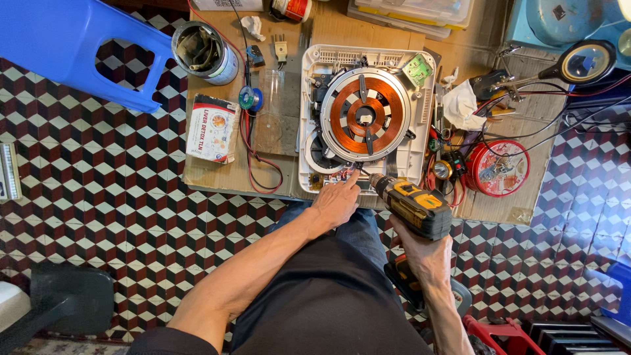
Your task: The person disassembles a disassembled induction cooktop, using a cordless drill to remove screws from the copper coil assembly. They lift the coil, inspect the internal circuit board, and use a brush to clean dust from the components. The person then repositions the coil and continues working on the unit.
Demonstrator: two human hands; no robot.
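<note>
**Drill at the cooker's near edge**

The right hand (427, 253) gripped a yellow drill (413, 205), its tip at the open cooker (366, 118) on the bench (217, 167). The left hand (336, 200) lay beside it, forefinger stretched to the cooker's near edge below the copper coil (365, 115).

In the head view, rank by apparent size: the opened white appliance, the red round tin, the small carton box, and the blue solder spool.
1. Opened white appliance
2. Red round tin and small carton box look about alike, so I will not rank them apart.
3. Blue solder spool
</note>
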